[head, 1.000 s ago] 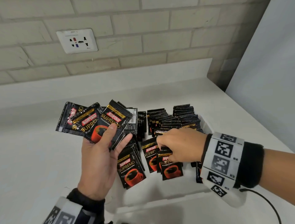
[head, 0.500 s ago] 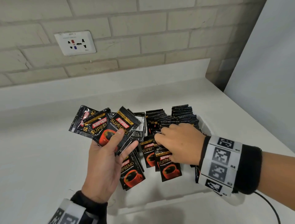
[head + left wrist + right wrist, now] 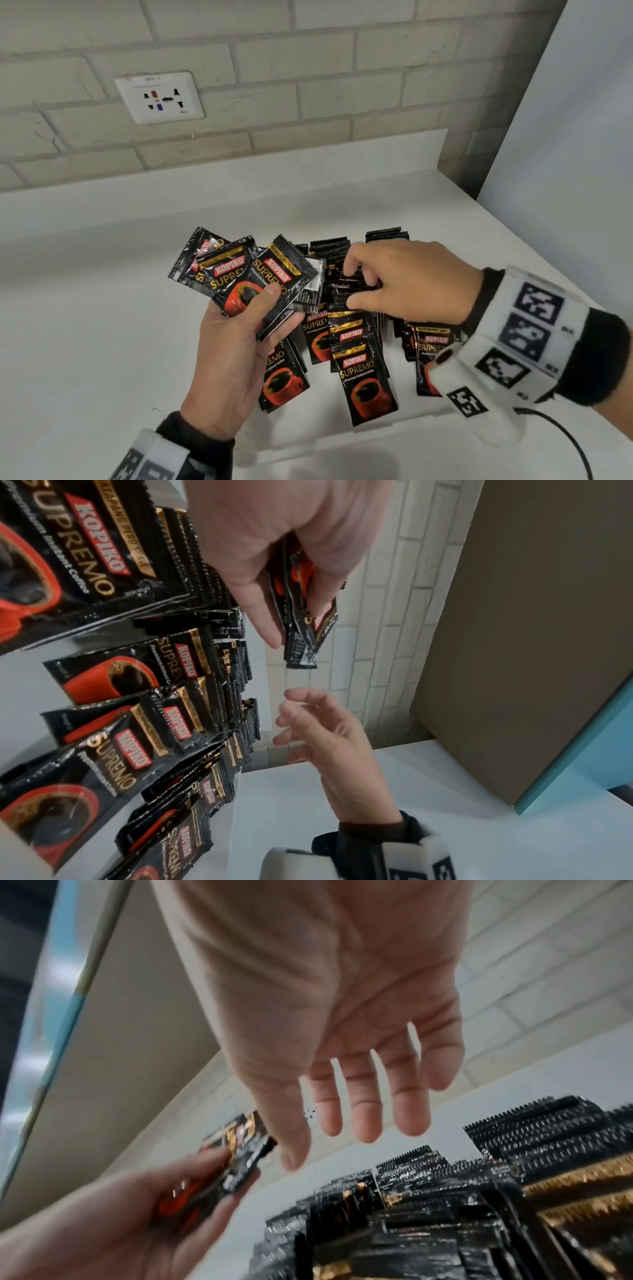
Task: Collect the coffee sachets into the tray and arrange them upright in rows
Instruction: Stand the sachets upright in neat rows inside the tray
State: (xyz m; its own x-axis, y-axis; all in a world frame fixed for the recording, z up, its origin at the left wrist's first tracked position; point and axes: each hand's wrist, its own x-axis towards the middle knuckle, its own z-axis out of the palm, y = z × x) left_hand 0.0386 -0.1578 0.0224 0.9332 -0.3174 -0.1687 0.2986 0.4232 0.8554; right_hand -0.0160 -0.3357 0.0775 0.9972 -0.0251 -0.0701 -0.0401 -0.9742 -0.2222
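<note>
My left hand (image 3: 281,308) grips a fan of several black Kopiko sachets (image 3: 246,274) just left of the white tray (image 3: 342,442). Rows of upright sachets (image 3: 329,250) fill the tray's back, while the front sachets (image 3: 366,377) lean towards me. Above the middle rows hovers my right hand (image 3: 352,287), fingers relaxed and holding nothing, close to the fan's right edge. The left wrist view shows the left hand (image 3: 294,610) pinching the held sachets (image 3: 308,631), with the right hand (image 3: 298,718) empty below. The right wrist view shows the right hand (image 3: 311,1146) with its fingers spread over the rows (image 3: 445,1191).
The tray sits on a white counter (image 3: 85,325) against a brick wall with a socket (image 3: 159,97). A pale panel (image 3: 565,171) closes off the right side. A black cable (image 3: 565,438) trails from my right wrist.
My right hand has lifted off the leaning front sachets and moved back and up towards the fan. The left hand with its sachets has shifted right, nearer the tray.
</note>
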